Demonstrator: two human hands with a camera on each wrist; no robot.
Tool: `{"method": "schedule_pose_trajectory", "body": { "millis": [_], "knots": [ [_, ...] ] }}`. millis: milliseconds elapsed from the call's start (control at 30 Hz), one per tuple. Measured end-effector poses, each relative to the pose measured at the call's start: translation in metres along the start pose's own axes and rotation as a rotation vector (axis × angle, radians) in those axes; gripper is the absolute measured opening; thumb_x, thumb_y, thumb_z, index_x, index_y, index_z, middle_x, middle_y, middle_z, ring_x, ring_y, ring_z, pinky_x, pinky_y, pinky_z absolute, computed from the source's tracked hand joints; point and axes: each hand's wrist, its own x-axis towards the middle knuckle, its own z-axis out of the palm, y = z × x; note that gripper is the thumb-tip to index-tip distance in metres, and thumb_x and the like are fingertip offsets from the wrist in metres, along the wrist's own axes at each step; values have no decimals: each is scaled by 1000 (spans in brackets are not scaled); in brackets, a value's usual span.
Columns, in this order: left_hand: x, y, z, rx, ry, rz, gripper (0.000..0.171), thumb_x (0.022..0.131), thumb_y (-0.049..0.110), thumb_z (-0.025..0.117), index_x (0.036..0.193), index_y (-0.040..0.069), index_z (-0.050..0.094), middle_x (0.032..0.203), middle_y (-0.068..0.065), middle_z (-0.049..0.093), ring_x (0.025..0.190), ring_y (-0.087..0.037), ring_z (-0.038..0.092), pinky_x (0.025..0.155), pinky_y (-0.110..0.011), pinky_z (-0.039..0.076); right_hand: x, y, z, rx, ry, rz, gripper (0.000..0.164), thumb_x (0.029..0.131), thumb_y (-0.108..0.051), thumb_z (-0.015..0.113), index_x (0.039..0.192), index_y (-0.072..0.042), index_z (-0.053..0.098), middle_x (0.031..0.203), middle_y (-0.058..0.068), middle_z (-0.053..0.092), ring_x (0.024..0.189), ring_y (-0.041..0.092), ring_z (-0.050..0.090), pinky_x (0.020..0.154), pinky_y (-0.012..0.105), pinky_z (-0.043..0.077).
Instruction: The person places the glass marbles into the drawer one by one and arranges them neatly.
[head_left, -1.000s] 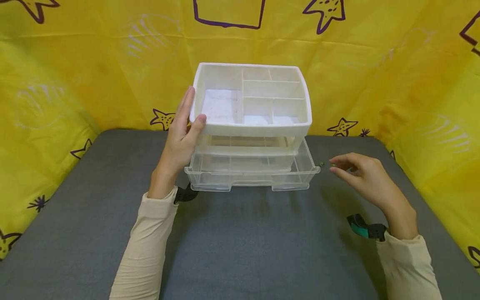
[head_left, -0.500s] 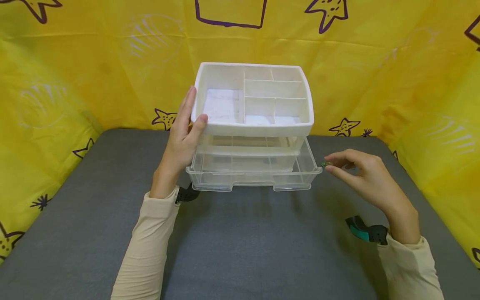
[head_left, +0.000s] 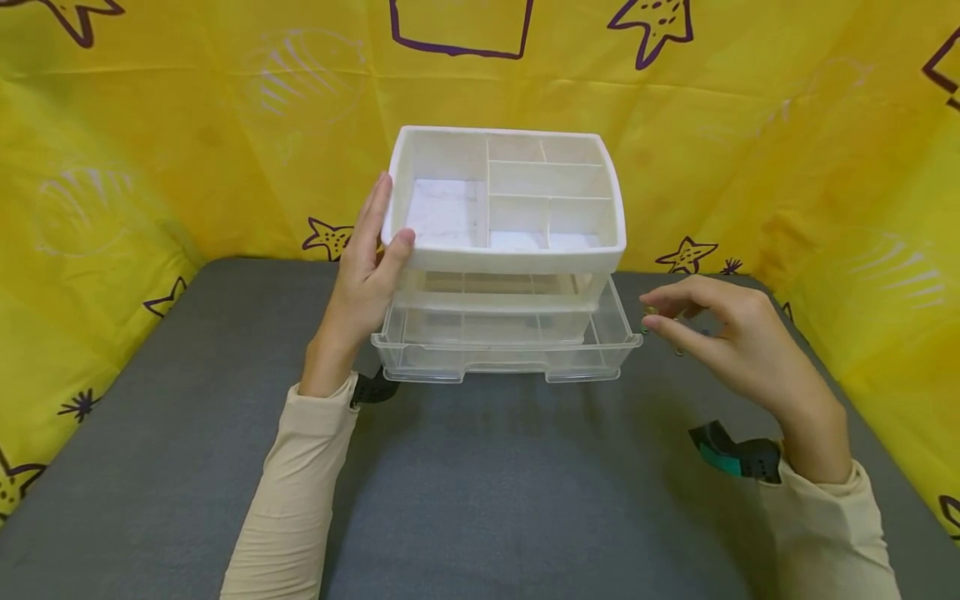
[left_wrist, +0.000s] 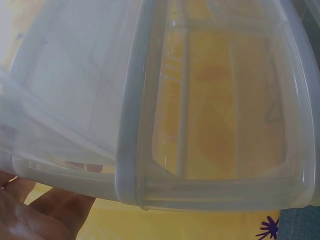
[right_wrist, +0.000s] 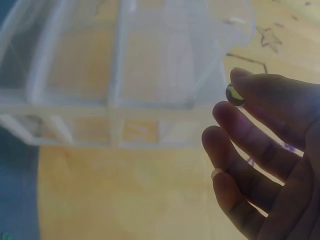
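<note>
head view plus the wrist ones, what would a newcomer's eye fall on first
Probably the white box mid head view, its clear drawer jutting out below and the left hand gripping its side. Next, the bright yellow cloth behind it. Then the tiny marble pinched by the right hand, right of the box.

Looks like small draped booth, too closed in to place as home, office or lab. Screened at back and both sides by creased yellow cloth [head_left: 225,133], patterned with dark-outlined stars [head_left: 651,29] and pale striped fish shapes [head_left: 311,75]. Fitted with gray tabletop [head_left: 487,500] reaching up to cloth. Furnished with whitish plastic drawer box [head_left: 517,260], between both draped sides.
</note>
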Motion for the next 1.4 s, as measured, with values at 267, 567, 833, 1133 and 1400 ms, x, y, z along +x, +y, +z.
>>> {"method": "schedule_pose_trajectory", "body": {
  "millis": [267, 567, 833, 1133, 1400],
  "knots": [
    [0, 0, 0, -1, -4, -7, 64, 103, 11, 50, 159, 15, 20, 167, 4, 14, 152, -9, 16, 124, -39, 21, 10, -14, -1, -42, -27, -24, 32, 74, 5, 81, 102, -11, 75, 90, -5, 73, 82, -8, 58, 73, 8, 46],
    [0, -2, -1, 6, 6, 3, 63, 103, 10, 50, 159, 13, 20, 167, 1, 15, 152, -10, 15, 125, -36, 18, 22, -23, 4, 36, -55, -105, 35, 72, 8, 81, 101, -11, 74, 92, -9, 71, 84, -4, 60, 75, 9, 47],
    [0, -3, -1, 0, 7, 13, 62, 103, 10, 49, 159, 12, 21, 167, 1, 15, 152, -9, 16, 125, -37, 20, 35, -30, 10, 34, -129, -125, 35, 77, 4, 79, 106, -15, 74, 97, -8, 73, 88, -1, 61, 76, 12, 46],
    [1, -3, 1, -11, 1, 11, 63, 103, 10, 49, 159, 13, 20, 167, 2, 15, 151, -9, 18, 124, -39, 22, 48, -31, 13, 8, -223, -137, 27, 82, -3, 78, 106, -16, 74, 94, -10, 73, 84, 1, 62, 75, 15, 47],
    [1, -2, 1, -18, 8, 6, 62, 103, 10, 49, 159, 14, 21, 167, 3, 16, 152, -9, 18, 124, -39, 23, 56, -30, 18, 18, -298, -84, 21, 86, -9, 76, 106, -13, 75, 94, -10, 75, 84, 3, 66, 75, 20, 52]
  ]
}}
